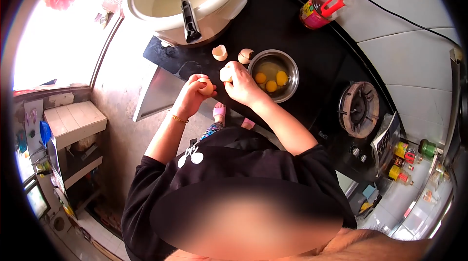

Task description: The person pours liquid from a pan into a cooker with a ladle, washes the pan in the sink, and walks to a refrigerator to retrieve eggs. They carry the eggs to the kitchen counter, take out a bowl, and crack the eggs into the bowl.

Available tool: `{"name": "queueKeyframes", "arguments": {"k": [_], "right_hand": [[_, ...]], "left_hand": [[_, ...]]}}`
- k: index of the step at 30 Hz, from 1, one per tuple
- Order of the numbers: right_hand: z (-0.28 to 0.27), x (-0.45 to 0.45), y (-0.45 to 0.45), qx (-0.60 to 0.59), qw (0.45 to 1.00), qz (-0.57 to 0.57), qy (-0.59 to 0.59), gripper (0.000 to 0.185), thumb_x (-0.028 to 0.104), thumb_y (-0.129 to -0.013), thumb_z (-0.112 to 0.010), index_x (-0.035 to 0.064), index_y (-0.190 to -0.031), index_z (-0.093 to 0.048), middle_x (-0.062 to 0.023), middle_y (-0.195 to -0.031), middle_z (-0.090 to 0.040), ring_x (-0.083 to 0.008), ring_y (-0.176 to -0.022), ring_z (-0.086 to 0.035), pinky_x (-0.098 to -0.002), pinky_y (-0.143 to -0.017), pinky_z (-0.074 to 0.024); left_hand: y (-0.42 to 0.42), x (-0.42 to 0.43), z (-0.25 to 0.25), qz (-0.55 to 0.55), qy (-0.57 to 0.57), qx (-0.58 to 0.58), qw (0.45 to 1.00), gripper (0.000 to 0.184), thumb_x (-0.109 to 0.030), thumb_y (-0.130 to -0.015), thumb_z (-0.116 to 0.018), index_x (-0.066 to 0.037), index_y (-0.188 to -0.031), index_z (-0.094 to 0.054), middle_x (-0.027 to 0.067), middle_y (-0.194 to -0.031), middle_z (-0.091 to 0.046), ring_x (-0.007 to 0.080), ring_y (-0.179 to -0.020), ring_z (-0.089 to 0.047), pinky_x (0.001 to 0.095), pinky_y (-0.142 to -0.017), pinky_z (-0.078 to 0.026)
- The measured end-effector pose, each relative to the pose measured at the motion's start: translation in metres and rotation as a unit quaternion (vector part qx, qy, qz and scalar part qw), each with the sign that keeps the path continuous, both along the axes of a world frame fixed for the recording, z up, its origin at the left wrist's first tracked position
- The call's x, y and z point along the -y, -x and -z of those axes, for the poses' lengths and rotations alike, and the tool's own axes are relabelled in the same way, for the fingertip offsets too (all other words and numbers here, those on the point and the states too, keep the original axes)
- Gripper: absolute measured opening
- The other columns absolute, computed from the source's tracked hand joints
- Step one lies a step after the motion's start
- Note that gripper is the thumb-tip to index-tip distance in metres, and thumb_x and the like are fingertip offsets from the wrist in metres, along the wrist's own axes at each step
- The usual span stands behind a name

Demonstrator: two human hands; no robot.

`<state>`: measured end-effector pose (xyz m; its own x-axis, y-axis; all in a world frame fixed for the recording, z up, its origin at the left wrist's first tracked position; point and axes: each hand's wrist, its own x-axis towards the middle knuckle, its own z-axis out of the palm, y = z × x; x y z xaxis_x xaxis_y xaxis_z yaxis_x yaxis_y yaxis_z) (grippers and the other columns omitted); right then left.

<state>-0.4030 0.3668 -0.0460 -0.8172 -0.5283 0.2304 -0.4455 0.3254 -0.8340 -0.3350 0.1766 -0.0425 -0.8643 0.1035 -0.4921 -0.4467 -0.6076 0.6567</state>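
My left hand (194,94) is closed around a rounded, pinkish-brown eggshell (206,87); whether it is a whole egg or half a shell I cannot tell. Close by on its right, my right hand (239,81) pinches a whitish piece of eggshell (225,74) between its fingers. Right beside that hand stands a metal bowl (295,79), holding egg white and three yolks (271,86). Two broken shells lie on the black counter: an open eggshell half (220,53) and a cracked eggshell (245,56) near the bowl's rim.
A large cream pot (146,20) with a ladle (187,12) stands at the back left. Against the tiled wall is a bottle with dark liquid (314,13). A gas burner (359,110) sits on the right, several bottles (401,174) beyond it. Left is a wooden shelf (75,120).
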Motion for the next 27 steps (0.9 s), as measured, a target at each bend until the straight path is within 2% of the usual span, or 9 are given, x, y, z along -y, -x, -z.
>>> {"name": "queueKeyframes", "arguments": {"k": [3, 5, 9, 12, 13, 17, 20, 24, 27], "right_hand": [[0.028, 0.02, 0.004, -0.024, 0.996, 0.063, -0.054, 0.036, -0.007, -0.071, -0.058, 0.0035, -0.101, -0.041, -0.0117, -0.092, -0.059, -0.0336, -0.094, -0.056, -0.0414, -0.085, -0.0454], [0.04, 0.026, 0.008, -0.017, 0.987, 0.087, -0.131, 0.037, -0.004, -0.073, -0.058, 0.0016, -0.105, -0.042, -0.017, -0.096, -0.056, -0.0358, -0.095, -0.055, -0.0431, -0.086, -0.045], [0.026, 0.031, 0.007, 0.006, 0.974, 0.098, -0.203, 0.045, -0.001, -0.074, -0.059, -0.0008, -0.115, -0.04, -0.0249, -0.105, -0.051, -0.0398, -0.098, -0.052, -0.0457, -0.087, -0.0439], [0.021, 0.03, 0.007, -0.022, 0.978, 0.101, -0.18, 0.055, 0.0, -0.075, -0.059, -0.0017, -0.124, -0.036, -0.0262, -0.107, -0.05, -0.0423, -0.101, -0.05, -0.0471, -0.09, -0.0426], [0.017, 0.027, 0.006, -0.033, 0.98, 0.1, -0.168, 0.057, 0.0, -0.075, -0.059, -0.0017, -0.127, -0.035, -0.0263, -0.108, -0.05, -0.0426, -0.102, -0.05, -0.0469, -0.091, -0.0424], [-0.014, 0.012, 0.004, -0.068, 0.987, 0.098, -0.11, 0.062, -0.001, -0.075, -0.061, -0.0015, -0.131, -0.035, -0.0265, -0.114, -0.05, -0.0431, -0.107, -0.05, -0.0462, -0.095, -0.0415], [-0.025, -0.005, 0.001, -0.043, 0.993, 0.089, -0.069, 0.061, 0.002, -0.076, -0.061, -0.0028, -0.131, -0.036, -0.0274, -0.122, -0.047, -0.0428, -0.114, -0.047, -0.0455, -0.1, -0.0389], [-0.038, -0.017, -0.002, -0.031, 0.995, 0.093, -0.027, 0.06, 0.0, -0.075, -0.062, -0.0014, -0.13, -0.037, -0.025, -0.12, -0.049, -0.0414, -0.111, -0.049, -0.0449, -0.098, -0.0416], [-0.051, -0.025, -0.007, -0.007, 0.994, 0.107, -0.018, 0.06, 0.0, -0.076, -0.065, 0.0026, -0.13, -0.039, -0.0167, -0.122, -0.051, -0.031, -0.104, -0.055, -0.0385, -0.088, -0.0463]], "left_hand": [[-0.003, 0.014, 0.004, -0.014, 0.054, -0.01, 0.998, 0.031, -0.009, -0.086, -0.048, -0.003, -0.116, -0.049, 0.0127, -0.11, -0.053, 0.0274, -0.099, -0.059, 0.0422, -0.09, -0.049], [-0.002, 0.02, 0.005, -0.01, 0.092, -0.012, 0.996, 0.033, -0.009, -0.086, -0.049, -0.002, -0.119, -0.047, 0.013, -0.111, -0.052, 0.0258, -0.099, -0.059, 0.04, -0.089, -0.05], [0.005, 0.024, 0.011, 0.011, 0.282, -0.038, 0.959, 0.041, -0.009, -0.084, -0.06, -0.002, -0.122, -0.046, 0.0121, -0.109, -0.054, 0.0212, -0.097, -0.059, 0.0335, -0.084, -0.052], [0.018, 0.028, 0.033, 0.051, 0.525, -0.125, 0.84, 0.044, -0.008, -0.082, -0.064, -0.003, -0.123, -0.047, 0.0125, -0.11, -0.054, 0.0234, -0.097, -0.058, 0.0339, -0.085, -0.05], [0.021, 0.029, 0.031, 0.064, 0.621, -0.167, 0.763, 0.046, -0.008, -0.081, -0.067, -0.004, -0.122, -0.048, 0.015, -0.113, -0.053, 0.0296, -0.101, -0.056, 0.0365, -0.088, -0.047], [0.032, 0.014, 0.014, -0.025, 0.684, -0.267, 0.678, 0.048, -0.006, -0.078, -0.067, -0.005, -0.123, -0.049, 0.0206, -0.115, -0.052, 0.0395, -0.1, -0.053, 0.0428, -0.089, -0.045], [0.035, 0.008, 0.03, -0.074, 0.718, -0.299, 0.624, 0.05, -0.005, -0.078, -0.066, -0.005, -0.124, -0.048, 0.0204, -0.115, -0.051, 0.0399, -0.102, -0.053, 0.0439, -0.089, -0.045], [0.035, 0.012, 0.049, 0.032, 0.76, -0.269, 0.591, 0.055, 0.002, -0.079, -0.064, -0.007, -0.129, -0.045, 0.0226, -0.119, -0.048, 0.042, -0.106, -0.05, 0.0435, -0.093, -0.043], [0.036, 0.01, 0.046, -0.013, 0.703, -0.278, 0.655, 0.055, 0.003, -0.079, -0.062, -0.007, -0.13, -0.044, 0.0221, -0.12, -0.046, 0.0406, -0.107, -0.049, 0.0421, -0.094, -0.043]]}}
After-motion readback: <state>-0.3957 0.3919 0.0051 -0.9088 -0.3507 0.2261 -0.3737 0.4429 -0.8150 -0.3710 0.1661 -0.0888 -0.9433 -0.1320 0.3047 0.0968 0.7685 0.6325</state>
